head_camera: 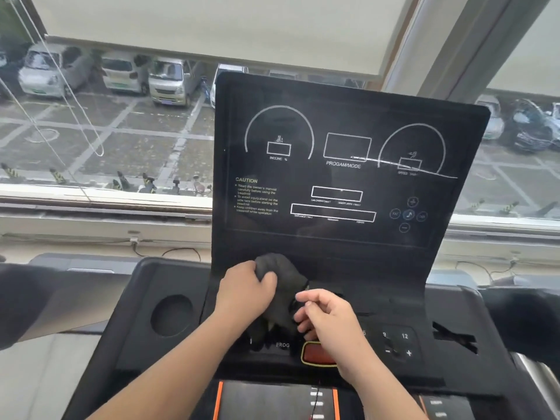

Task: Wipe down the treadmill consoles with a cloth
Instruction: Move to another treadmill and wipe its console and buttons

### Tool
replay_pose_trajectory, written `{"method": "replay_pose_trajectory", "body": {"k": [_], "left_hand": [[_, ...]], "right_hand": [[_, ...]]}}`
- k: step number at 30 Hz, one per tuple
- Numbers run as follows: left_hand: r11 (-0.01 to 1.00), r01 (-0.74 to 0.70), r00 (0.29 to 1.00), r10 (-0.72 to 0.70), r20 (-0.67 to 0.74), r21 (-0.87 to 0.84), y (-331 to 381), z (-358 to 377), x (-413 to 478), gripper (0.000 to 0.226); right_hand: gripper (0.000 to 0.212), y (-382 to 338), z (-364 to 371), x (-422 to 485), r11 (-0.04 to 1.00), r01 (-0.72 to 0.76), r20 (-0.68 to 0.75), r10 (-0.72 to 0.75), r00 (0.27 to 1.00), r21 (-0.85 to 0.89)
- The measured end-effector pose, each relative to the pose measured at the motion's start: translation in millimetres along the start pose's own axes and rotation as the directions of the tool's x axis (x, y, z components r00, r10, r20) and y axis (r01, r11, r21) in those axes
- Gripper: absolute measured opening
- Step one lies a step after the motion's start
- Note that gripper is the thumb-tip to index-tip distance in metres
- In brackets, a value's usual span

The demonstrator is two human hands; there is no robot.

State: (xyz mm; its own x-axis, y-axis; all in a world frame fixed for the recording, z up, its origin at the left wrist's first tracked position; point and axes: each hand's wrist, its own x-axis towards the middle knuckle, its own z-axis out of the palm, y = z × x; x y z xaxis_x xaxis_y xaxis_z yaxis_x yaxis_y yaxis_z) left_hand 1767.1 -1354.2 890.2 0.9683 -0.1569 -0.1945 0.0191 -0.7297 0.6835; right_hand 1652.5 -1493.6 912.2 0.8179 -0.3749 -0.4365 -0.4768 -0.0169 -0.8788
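A black treadmill console (342, 177) stands upright in front of me, with white dial outlines and a caution text on its dark panel. A dark grey cloth (281, 295) is bunched at the base of that panel. My left hand (245, 291) grips the top of the cloth. My right hand (324, 319) pinches the cloth's lower right part with curled fingers. Both hands hover over the lower button deck (394, 344).
A red stop button (315, 356) sits under my right wrist. A round cup recess (171, 315) lies to the left on the deck. Behind the console is a window (106, 116) with a half-lowered blind, a hanging cord and parked cars outside.
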Motion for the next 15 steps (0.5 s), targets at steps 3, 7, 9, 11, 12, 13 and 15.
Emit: {"method": "replay_pose_trajectory", "body": {"k": [3,7,9,11,12,13,15], "left_hand": [[0.992,0.055,0.998,-0.05,0.046,-0.113,31.2,21.6,-2.2,0.025],[0.985,0.058,0.992,-0.038,0.122,-0.165,70.5,55.2,-12.7,0.024],[0.986,0.029,0.986,-0.001,0.167,-0.163,94.6,78.6,-18.2,0.024],[0.985,0.003,0.975,0.035,0.221,-0.171,120.0,105.1,-23.5,0.023],[0.982,0.003,0.968,0.044,0.248,-0.187,131.7,117.8,-26.1,0.023],[0.98,0.009,0.961,0.046,0.271,-0.2,142.4,129.2,-29.0,0.024],[0.98,0.011,0.956,0.049,0.29,-0.199,157.9,145.6,-34.5,0.027]], "right_hand": [[0.03,5.9,-23.7,1.5,0.997,-0.01,-0.073,0.015,0.997,0.07],[0.031,13.7,-55.1,5.1,0.994,-0.017,-0.173,0.035,0.984,0.104],[0.03,18.1,-71.2,4.2,0.994,0.004,-0.273,0.025,0.962,0.105],[0.028,22.1,-88.8,3.3,0.993,0.029,-0.396,0.018,0.918,0.112],[0.028,23.9,-97.9,3.2,0.992,0.036,-0.447,0.024,0.894,0.124],[0.027,26.0,-106.8,3.8,0.989,0.04,-0.491,0.035,0.871,0.141],[0.026,30.1,-121.1,6.0,0.984,0.047,-0.552,0.058,0.832,0.175]]}}
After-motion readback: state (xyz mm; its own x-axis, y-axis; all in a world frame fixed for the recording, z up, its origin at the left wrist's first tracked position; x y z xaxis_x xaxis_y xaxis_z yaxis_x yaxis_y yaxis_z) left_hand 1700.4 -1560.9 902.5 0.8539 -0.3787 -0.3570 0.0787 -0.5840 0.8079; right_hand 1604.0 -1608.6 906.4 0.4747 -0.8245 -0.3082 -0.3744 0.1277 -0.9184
